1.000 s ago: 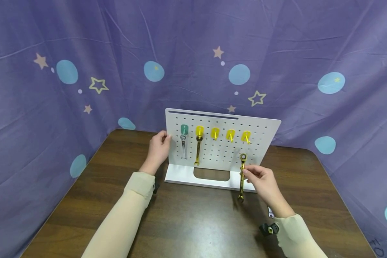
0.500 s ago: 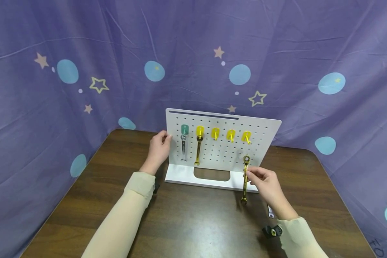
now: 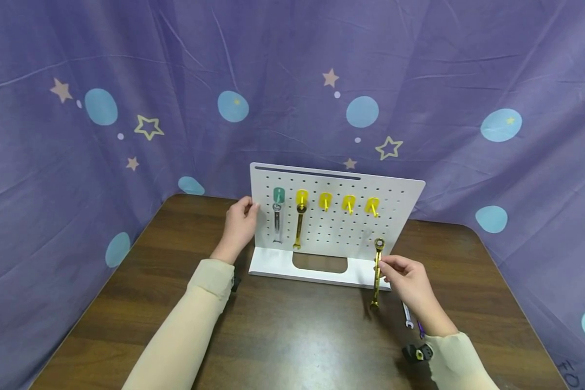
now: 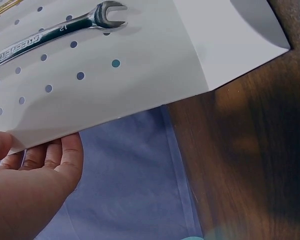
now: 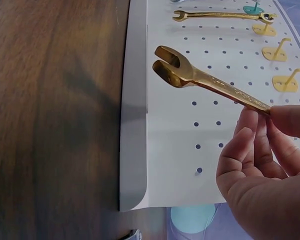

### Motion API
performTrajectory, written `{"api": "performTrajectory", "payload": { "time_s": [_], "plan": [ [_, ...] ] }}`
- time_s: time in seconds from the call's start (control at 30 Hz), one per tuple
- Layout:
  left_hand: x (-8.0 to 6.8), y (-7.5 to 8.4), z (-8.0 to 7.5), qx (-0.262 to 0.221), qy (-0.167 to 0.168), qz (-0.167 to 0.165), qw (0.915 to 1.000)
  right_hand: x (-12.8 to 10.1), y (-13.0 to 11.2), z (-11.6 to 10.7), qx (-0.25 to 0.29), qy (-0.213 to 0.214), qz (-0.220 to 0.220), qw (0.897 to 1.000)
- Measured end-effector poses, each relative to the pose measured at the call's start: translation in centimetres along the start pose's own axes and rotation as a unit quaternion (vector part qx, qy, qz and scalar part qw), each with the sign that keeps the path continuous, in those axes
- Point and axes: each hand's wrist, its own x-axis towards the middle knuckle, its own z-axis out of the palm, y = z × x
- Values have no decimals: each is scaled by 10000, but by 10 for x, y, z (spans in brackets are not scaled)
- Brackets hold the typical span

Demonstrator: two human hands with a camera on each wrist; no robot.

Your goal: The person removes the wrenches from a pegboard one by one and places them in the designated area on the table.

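Purple star-print cloth backs a dark wood bench (image 3: 292, 336) w/ a white pegboard (image 3: 400, 216) standing on it. Right hand (image 3: 409, 284) pinches a gold wrench (image 3: 377, 273) mid-shaft, just in front of the pegboard's lower right. Long axis near vertical: ring end up, open jaw down toward the bench. Left hand (image 3: 239, 225) grips the pegboard's left edge, fingers curled round it. Risks, imo: the pinch is thin, so the wrench could swivel or slip; the ring may miss the yellow hook (image 3: 372, 206) above; a bump could tip the pegboard if the left hand's hold loosens.

Dark wooden table (image 3: 292, 336); purple star-and-dot curtain (image 3: 292, 70) behind.
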Motion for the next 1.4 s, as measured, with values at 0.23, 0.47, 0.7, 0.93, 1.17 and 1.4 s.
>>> {"api": "performTrajectory", "payload": {
  "time_s": [0.23, 0.47, 0.7, 0.93, 1.17, 1.4],
  "plan": [
    [-2, 0, 0, -58, -8, -41, 10000, -2, 4, -6, -41, 70, 89, 9999],
    [-1, 1, 0, -34, 8, 8, 10000, -3, 2, -9, -28, 48, 140, 9999],
    [1, 0, -1, -29, 12, 44, 10000, -2, 6, -12, -58, 101, 268, 9996],
    [1, 1, -1, 25, -33, 33, 10000, -4, 11, -15, 6, 158, 236, 9996],
    [0, 0, 0, 13, -59, -20, 10000, -8, 12, -20, -201, 186, 351, 9990],
    [1, 0, 0, 32, -9, -17, 10000, -9, 16, -27, -291, 168, 410, 9986]
  ]
}}
